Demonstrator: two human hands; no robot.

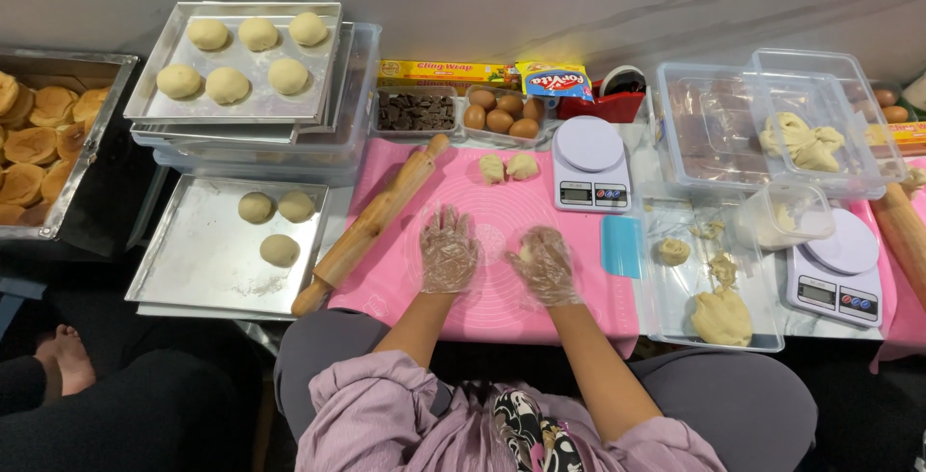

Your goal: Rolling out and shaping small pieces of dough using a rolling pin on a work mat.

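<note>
**Shaping dough on the pink mat**

Starting at the far left, a deep metal pan (85,159) held browned baked buns (31,144). Next to it, a stack of trays carried a top tray (164,48) with six pale dough balls (228,84), and below that a flat steel tray (193,269) on the counter (340,216) held three more balls (279,249). A wooden rolling pin (371,224) lay slanted along the left edge of the pink silicone mat (502,202).

On the mat, both hands wore clear plastic gloves. The left hand (449,250) lay flat and palm down, its grip spread wide and holding nothing. Just beside it, the right hand (546,265) curled over a small dough piece (526,253), its grip closed loosely around the piece, which sat under the fingers against the mat. Two further dough lumps (508,167) rested at the mat's far edge.

Behind them stood a tub of chocolate chunks (415,111) and a tub of brown eggs (502,115). A white kitchen scale (590,165) sat at the mat's right side, with a light blue scraper (622,245) below it. Further right, a clear tray (666,323) held loose dough (721,316), stacked clear boxes (694,144) held more dough, and a second scale (835,269) stood near the right edge.
</note>
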